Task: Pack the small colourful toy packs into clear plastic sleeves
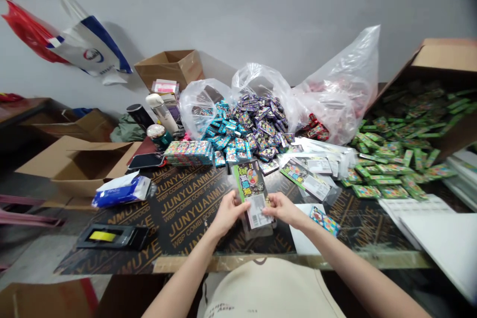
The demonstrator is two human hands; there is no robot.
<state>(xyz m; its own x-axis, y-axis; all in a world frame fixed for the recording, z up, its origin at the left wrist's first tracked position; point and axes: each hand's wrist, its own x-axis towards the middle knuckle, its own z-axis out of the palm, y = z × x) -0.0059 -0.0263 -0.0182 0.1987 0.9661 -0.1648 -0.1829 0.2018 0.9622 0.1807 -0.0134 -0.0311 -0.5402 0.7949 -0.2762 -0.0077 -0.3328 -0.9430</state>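
A flat printed packet [250, 184], green and black with a white label panel and a clear plastic edge, is held between both hands above the dark board table [186, 223]. My left hand [230, 212] pinches its left side with the thumb on top. My right hand [280, 208] grips the lower right side, thumb across the label. Similar printed packets [307, 179] lie to the right, partly over clear sleeves. A blue printed packet [324, 221] rests on a white sheet [302, 238] beside my right forearm.
Heaps of blue packs [227, 134], purple packs [264, 124] and green packs [395, 174] lie along the back and right. At left are a tape dispenser [112, 236], a tissue pack [122, 190], a phone [146, 160], bottles [162, 112] and an open carton [85, 169].
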